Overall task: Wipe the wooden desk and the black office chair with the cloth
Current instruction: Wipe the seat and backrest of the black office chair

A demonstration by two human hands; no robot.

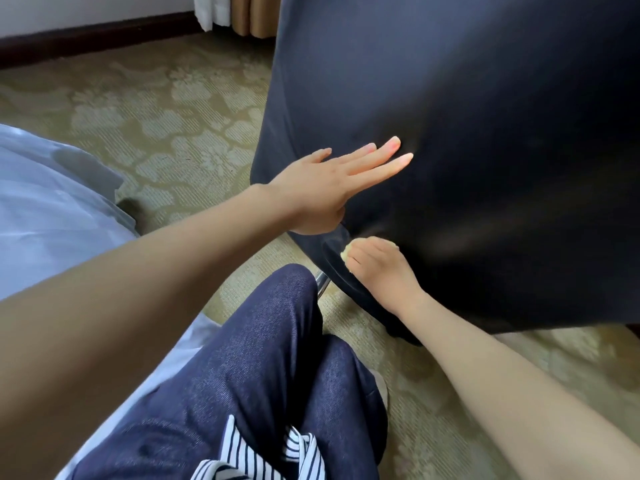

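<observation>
A person crouches on a patterned carpet (166, 109) to clean the black office chair (467, 133), which fills the space ahead of both hands. The left hand (329, 188) lies flat against the chair's dark fabric, fingers (388, 150) straight and slightly spread, apparently steadying it. Just below and to the right of it, the right hand (377, 265) is curled round a small yellow cloth (345, 254) and presses it to the chair's lower edge, close to a chrome post (322, 285) near the person's knee (277, 306). The two hands sit close together but do not touch. Only a sliver of the cloth shows between the fingers.

The job looks to be in its chair stage, with work at the low rim. How much of the broad upholstery above the left hand has been wiped cannot be told from the fabric. The wooden desk is out of view, so its state is unknown. White bedding (52, 202) lies left of the left forearm.
</observation>
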